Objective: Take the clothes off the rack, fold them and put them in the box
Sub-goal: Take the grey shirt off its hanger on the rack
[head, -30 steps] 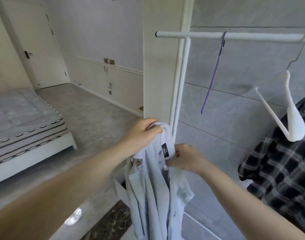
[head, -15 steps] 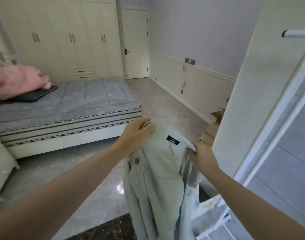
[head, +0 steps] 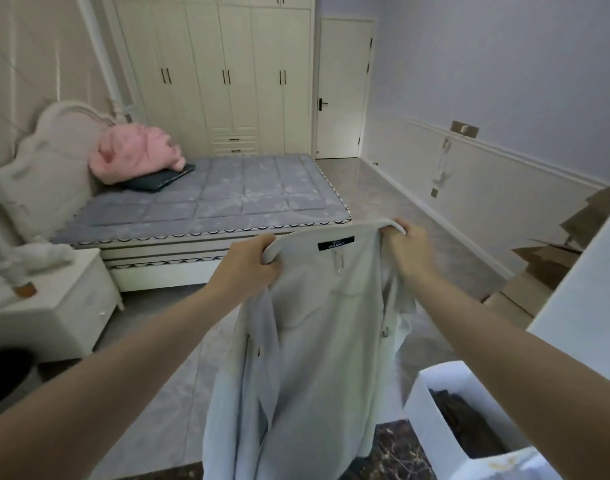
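Both bare forearms reach forward from the lower corners, converging on a pale blue shirt point(head: 317, 341) held up in the air. The left hand point(head: 248, 268) is curled round the left end of the collar, knuckles up, fingers bunching the cloth. The right hand point(head: 405, 247) pinches the right end of the collar from above, thumb tucked under the edge, wrist bent slightly downward. Between the two hands the collar is stretched flat, and a dark label point(head: 335, 243) sits just below its edge at the middle. The shirt hangs straight down from the collar, its front panels falling open to the left and its lower hem cut off by the bottom of the frame.

Below and right of the shirt stands a white box point(head: 435, 420) on the floor, with dark folded cloth point(head: 466, 424) inside it. Further right of the shirt lies flattened brown cardboard point(head: 546, 265) against the wall. Beyond the shirt is a bed point(head: 227, 199) with a grey quilted mattress; a pink bundle point(head: 137, 157) rests on a dark flat object at its head end. Left of the shirt stands a white bedside cabinet point(head: 64, 306). Behind the bed rise cream wardrobe doors point(head: 224, 74) and a closed door point(head: 341, 91).
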`<state>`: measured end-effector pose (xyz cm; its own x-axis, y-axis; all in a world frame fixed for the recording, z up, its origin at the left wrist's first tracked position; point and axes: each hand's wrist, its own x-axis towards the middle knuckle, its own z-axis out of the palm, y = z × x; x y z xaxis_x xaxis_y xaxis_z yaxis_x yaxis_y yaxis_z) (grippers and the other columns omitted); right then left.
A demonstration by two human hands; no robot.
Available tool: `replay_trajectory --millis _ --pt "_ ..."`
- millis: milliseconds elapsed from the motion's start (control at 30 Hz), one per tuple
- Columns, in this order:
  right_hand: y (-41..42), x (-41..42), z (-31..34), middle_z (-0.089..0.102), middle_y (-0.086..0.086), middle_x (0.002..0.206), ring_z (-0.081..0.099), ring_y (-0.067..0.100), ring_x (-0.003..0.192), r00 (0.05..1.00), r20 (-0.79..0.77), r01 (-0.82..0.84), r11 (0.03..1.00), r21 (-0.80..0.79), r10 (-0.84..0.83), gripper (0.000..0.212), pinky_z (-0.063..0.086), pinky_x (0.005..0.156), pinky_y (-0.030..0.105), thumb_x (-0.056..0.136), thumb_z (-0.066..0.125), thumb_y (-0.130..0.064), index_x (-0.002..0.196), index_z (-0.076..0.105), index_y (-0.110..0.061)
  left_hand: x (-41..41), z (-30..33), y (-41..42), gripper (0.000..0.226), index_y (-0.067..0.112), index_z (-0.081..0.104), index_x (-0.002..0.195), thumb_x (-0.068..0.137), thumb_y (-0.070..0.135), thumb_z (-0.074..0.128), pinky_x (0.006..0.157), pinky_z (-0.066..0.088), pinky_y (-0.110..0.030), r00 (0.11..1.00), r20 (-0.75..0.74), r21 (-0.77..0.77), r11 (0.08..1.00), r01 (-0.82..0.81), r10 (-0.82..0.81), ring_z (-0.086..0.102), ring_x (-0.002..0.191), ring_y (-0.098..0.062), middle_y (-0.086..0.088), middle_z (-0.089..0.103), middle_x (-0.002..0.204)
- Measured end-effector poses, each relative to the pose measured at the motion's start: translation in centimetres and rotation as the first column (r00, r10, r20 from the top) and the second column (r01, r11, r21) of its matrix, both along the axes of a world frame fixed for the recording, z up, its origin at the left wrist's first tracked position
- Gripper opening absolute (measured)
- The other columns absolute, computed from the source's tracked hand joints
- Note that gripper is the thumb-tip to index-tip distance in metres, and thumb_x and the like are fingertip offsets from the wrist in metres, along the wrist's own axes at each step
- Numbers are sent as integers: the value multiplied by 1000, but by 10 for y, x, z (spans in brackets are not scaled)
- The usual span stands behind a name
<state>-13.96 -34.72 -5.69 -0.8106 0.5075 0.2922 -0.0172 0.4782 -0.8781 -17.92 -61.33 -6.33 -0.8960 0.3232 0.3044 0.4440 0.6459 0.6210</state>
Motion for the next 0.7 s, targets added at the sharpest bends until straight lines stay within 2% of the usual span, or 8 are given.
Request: replay_trajectory --millis 100,200,300,400,467,533,600,700 --pt "-28 -27 15 70 2 89 56 17 86 997 -51 -52 998 -19 51 24 41 69 22 90 48 -12 89 71 -18 -17 -7 -16 29 30 56 96 72 16 50 65 52 -41 996 -73 -100 994 -48 41 60 82 -28 3 65 83" --pt "-46 -54 25 72 6 93 59 19 87 993 -77 -95 995 -23 93 26 43 71 25 87 46 -8 87 71 -17 -36 -14 -20 56 41 55 121 73 13 51 66 50 -36 981 -136 -230 959 -163 134 61 94 -30 4 67 98" --pt "-59 -85 33 71 2 90 57 15 86 986 -100 -132 991 -19 130 30 43 69 22 88 45 -6 87 71 -21 -64 -24 -26 66 45 50 130 73 13 53 69 50 -36 971 -156 -184 961 -208 181 61 101 -25 7 67 108" --pt "-62 -123 34 72 10 97 54 13 81 984 -109 -146 989 -31 142 29 42 68 25 89 45 -7 94 73 -13 -96 -37 -24 74 45 41 137 72 16 62 76 52 -34 978 -130 -59 983 -172 163 59 104 -11 19 60 118" --pt "-63 -153 32 72 5 98 56 13 84 982 -95 -168 985 -32 165 28 45 72 27 91 45 -10 93 72 -20 -121 -46 -16 60 44 47 129 74 25 64 74 53 -34 975 -146 -88 980 -179 165 60 97 -9 20 62 110" --pt "-62 -183 28 71 3 99 58 16 90 977 -87 -198 980 -35 195 27 45 77 30 92 47 -13 91 69 -26 -149 -54 -7 31 36 59 108 78 31 62 68 53 -35 975 -144 -168 966 -195 172 62 89 -16 13 64 93" --pt "-58 -216 25 71 2 96 59 19 94 969 -74 -239 971 -25 237 26 45 79 32 90 47 -12 91 70 -23 -179 -61 6 6 26 59 86 80 27 60 64 50 -35 981 -86 -192 964 -186 172 57 81 -20 8 56 81" --pt "-46 -269 27 71 8 92 60 25 94 963 -76 -261 965 7 260 26 46 79 36 88 48 -10 94 72 -14 -233 -59 17 18 21 47 63 75 15 60 59 40 -34 984 -12 -123 976 -179 179 50 74 -23 1 45 74"
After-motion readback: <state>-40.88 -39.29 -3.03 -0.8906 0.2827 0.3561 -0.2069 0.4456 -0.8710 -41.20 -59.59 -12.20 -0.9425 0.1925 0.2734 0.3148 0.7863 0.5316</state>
